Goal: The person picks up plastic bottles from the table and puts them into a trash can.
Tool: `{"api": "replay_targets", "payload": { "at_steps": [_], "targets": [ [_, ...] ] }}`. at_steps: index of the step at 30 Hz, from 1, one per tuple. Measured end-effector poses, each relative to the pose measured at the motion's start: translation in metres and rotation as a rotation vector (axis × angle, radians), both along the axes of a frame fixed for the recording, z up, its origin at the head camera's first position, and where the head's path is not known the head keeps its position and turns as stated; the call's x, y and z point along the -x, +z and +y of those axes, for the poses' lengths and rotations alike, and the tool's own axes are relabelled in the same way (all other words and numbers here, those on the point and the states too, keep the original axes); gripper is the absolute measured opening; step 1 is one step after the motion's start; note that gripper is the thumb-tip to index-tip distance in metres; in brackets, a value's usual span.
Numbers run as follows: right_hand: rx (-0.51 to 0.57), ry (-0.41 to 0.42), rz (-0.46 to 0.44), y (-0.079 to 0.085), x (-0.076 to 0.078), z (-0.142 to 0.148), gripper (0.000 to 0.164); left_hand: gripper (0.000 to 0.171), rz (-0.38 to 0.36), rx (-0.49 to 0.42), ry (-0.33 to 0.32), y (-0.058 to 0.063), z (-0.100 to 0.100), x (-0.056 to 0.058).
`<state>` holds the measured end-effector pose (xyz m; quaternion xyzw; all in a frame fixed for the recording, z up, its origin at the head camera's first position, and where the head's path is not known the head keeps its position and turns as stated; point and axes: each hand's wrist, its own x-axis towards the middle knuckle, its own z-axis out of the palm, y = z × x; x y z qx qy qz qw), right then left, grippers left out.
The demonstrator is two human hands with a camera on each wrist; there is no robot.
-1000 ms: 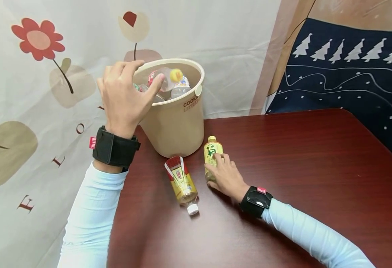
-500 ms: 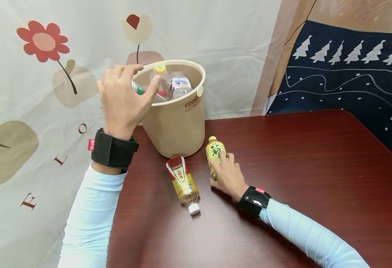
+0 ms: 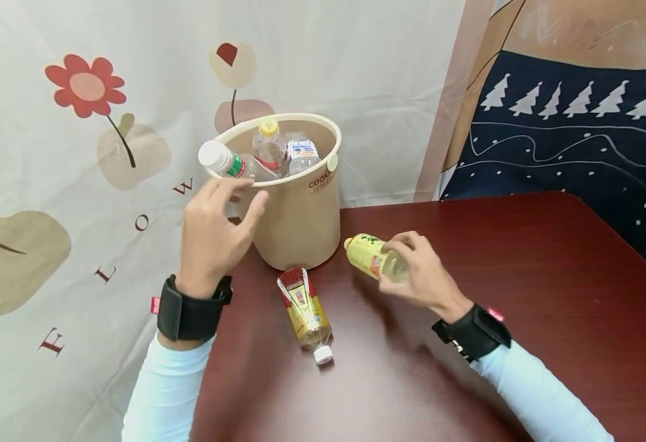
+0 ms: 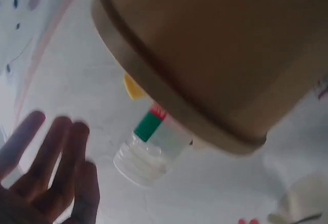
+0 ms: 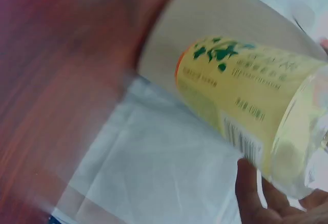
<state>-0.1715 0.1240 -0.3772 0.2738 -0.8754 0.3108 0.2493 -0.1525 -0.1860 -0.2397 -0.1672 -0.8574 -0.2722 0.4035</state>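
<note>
My right hand (image 3: 425, 273) grips the lower end of a drink bottle (image 3: 366, 253) with a yellow label, tilted with its yellow cap toward the bucket. The right wrist view shows that label (image 5: 230, 90) large, with fingertips at the bottle's base. Near the front left of the beige bucket (image 3: 301, 215), my left hand (image 3: 212, 236) holds nothing, fingers relaxed and apart. A clear bottle with a green band (image 3: 238, 164) leans out over the bucket's rim just beyond the left fingers. In the left wrist view, those fingers (image 4: 61, 167) are beside its protruding end.
Inside the bucket are a yellow-capped bottle (image 3: 269, 147) and a clear bottle with a blue-and-white label (image 3: 303, 153). A bottle with a red-and-yellow label (image 3: 305, 310) lies on the dark red table (image 3: 522, 276). A flower-printed curtain (image 3: 378, 92) hangs behind.
My right hand has lifted and tilted the yellow-labelled bottle, turning its base to the right. The left hand has dropped below the rim, and the released clear bottles have settled in the bucket.
</note>
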Motion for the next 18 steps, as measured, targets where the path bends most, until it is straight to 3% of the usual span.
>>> {"api": "replay_targets", "payload": {
  "at_steps": [5, 9, 13, 18],
  "targets": [
    [0.209, 0.129, -0.012, 0.019, -0.008, 0.024, 0.041, 0.023, -0.056, -0.102, -0.109, -0.025, -0.004, -0.008],
    [0.476, 0.391, -0.175, 0.030, -0.018, 0.035, 0.043, 0.019, -0.140, -0.193, -0.189, -0.046, -0.006, -0.010],
    [0.678, 0.643, -0.310, 0.035, -0.024, 0.036, 0.045, 0.025, -0.211, -0.251, -0.356, -0.065, -0.005, -0.013],
    [0.768, 0.775, -0.351, 0.034, -0.025, 0.035, 0.041, 0.033, -0.280, -0.299, -0.615, -0.082, 0.002, -0.018]
  ]
}}
